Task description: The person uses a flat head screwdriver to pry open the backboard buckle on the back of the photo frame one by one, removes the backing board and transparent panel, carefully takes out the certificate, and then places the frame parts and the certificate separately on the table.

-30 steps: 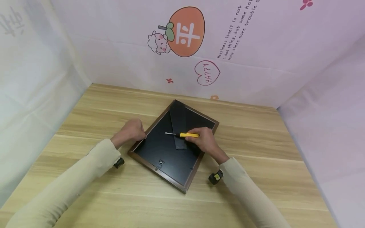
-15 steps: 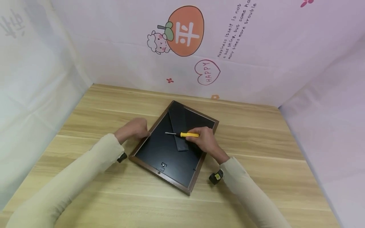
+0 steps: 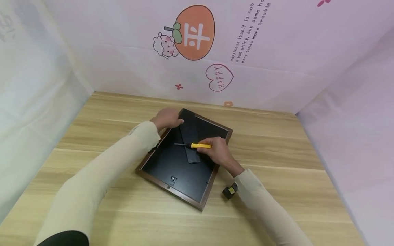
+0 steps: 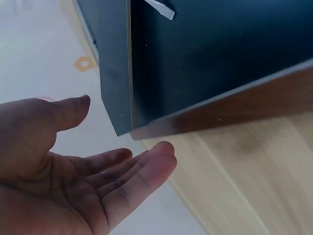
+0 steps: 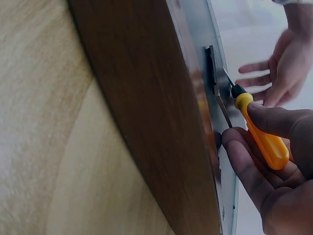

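A picture frame with a brown rim (image 3: 184, 196) lies face down on the wooden table, its black back panel (image 3: 160, 164) upward. A black easel leg (image 3: 187, 131) runs along the panel from the far corner. My right hand (image 3: 218, 150) holds a screwdriver (image 3: 201, 146) by its yellow handle above the panel. In the right wrist view, thumb and fingers pinch that handle (image 5: 264, 137). Near the frame's far-left corner is my left hand (image 3: 167, 118). The left wrist view shows its fingers (image 4: 142, 186) spread apart from the leg's end, with nothing between them.
The light wooden table (image 3: 271, 164) extends around the frame. Printed white cloth (image 3: 123, 51) walls it at the back and both sides. A small hanger bracket (image 3: 173, 178) sits on the panel near the front rim. A black wrist camera (image 3: 230, 190) hangs under the right sleeve.
My left hand has left the frame's left rim and moved away from me and rightward to the far corner. The frame shifted slightly and turned a little. My right hand kept the screwdriver nearly still.
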Action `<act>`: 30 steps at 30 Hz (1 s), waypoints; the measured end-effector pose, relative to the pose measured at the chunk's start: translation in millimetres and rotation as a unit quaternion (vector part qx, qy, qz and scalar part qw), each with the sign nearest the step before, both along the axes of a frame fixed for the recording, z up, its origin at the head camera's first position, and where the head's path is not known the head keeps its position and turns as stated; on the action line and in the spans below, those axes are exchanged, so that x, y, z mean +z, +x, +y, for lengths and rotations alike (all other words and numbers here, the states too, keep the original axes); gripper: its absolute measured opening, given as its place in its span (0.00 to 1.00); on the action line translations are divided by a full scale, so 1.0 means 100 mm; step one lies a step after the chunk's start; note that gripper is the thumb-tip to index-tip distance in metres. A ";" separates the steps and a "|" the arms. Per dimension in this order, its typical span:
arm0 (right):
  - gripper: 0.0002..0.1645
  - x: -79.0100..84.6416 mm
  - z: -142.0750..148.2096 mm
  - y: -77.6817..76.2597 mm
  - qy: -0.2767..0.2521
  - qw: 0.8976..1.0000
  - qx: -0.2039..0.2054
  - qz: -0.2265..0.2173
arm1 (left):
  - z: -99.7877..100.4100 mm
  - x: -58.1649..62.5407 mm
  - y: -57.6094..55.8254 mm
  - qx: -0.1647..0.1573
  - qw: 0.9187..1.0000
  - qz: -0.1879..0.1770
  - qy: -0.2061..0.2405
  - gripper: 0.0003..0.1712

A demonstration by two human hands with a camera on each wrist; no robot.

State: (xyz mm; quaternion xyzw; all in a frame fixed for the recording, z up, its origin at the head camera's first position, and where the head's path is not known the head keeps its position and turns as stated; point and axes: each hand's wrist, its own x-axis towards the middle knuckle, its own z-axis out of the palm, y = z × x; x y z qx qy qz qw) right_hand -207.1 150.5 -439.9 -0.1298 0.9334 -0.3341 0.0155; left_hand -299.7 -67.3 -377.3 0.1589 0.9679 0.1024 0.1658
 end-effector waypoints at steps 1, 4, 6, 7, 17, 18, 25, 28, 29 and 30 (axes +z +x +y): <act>0.12 0.00 0.00 0.00 0.000 1.000 -0.002 -0.001 | 0.05 0.00 -0.02 -0.001 1.000 0.000 -0.004 0.24; 0.13 -0.01 0.01 0.02 0.001 1.000 -0.006 -0.005 | 0.16 -0.01 -0.08 -0.003 1.000 0.010 -0.022 0.20; 0.13 -0.01 0.01 0.02 0.002 1.000 -0.004 -0.006 | 0.20 -0.04 -0.12 0.009 0.999 0.018 -0.031 0.16; 0.13 -0.01 0.01 0.02 0.003 1.000 -0.003 -0.007 | 0.21 -0.05 -0.14 0.017 0.999 0.022 -0.034 0.15; 0.13 -0.02 -0.03 0.00 0.007 1.000 -0.008 -0.014 | 0.07 -0.24 -0.35 0.040 0.998 0.049 0.006 0.13; 0.13 -0.02 -0.03 0.00 0.006 1.000 -0.007 -0.015 | 0.05 -0.25 -0.37 0.037 0.998 0.051 0.009 0.15; 0.13 -0.01 -0.02 -0.01 0.007 1.000 -0.004 -0.007 | 0.06 -0.33 -0.42 0.044 0.998 0.033 0.024 0.22; 0.13 -0.01 0.00 -0.01 0.006 1.000 -0.005 -0.006 | 0.07 -0.37 -0.45 0.054 0.998 0.029 0.033 0.19; 0.13 -0.02 0.01 -0.01 0.006 1.000 -0.005 -0.006 | 0.07 -0.38 -0.47 0.057 0.997 0.027 0.036 0.18; 0.13 -0.02 0.01 -0.01 0.005 1.000 -0.005 -0.006 | 0.07 -0.40 -0.48 0.059 0.997 0.027 0.040 0.17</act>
